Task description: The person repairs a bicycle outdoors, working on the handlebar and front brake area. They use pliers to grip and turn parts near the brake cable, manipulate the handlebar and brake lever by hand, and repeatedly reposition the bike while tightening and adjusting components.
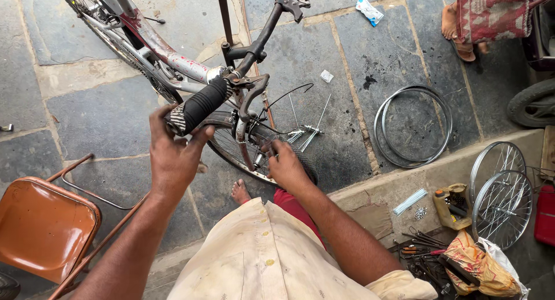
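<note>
The bicycle (173, 63) leans over the stone floor (104, 109), its frame running from upper left down toward the person. The black handlebar grip (199, 106) slants from upper right to lower left, its end aimed at the left hand (173, 155), which wraps around that end, fingers curled, arm reaching straight forward. The right hand (286, 167) reaches to the front wheel (243, 152) beside the fork, fingers pinched at the rim; what they pinch I cannot make out. An orange chair (43, 227) stands to the left.
</note>
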`<state>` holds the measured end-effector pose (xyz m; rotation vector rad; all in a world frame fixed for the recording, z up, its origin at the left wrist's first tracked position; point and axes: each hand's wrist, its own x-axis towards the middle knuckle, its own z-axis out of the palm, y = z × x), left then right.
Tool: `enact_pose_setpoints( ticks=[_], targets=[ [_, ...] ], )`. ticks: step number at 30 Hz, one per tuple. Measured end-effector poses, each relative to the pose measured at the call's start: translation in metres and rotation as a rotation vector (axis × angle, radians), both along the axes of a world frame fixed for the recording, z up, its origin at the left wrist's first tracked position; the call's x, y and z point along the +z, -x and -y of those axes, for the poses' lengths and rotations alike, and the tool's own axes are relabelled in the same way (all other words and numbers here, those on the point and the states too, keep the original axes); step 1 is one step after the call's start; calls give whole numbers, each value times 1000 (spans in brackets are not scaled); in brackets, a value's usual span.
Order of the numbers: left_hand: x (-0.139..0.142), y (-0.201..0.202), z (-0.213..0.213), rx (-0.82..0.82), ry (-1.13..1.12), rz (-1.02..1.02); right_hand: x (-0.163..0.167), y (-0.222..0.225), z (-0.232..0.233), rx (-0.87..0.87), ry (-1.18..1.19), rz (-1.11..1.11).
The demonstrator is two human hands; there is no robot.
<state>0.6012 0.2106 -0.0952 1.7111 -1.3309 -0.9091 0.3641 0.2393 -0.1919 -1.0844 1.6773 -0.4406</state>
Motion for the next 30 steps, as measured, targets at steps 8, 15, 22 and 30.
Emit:
enact_pose_setpoints(
  ticks=[8, 15, 22, 30],
  targets=[
    [-94, 40, -77, 122, -401, -654, 43, -57, -22, 320, 519, 99],
    [-97, -28, -57, 422, -310, -808, 72, -87, 10, 461, 1276, -341],
    [-94, -83, -59, 390, -307, -674, 76, -151, 119, 474, 1566, -358],
    [-120, -104, -81, 403, -497, -656, 90, -171, 167, 765, 1492, -324]
  ],
)
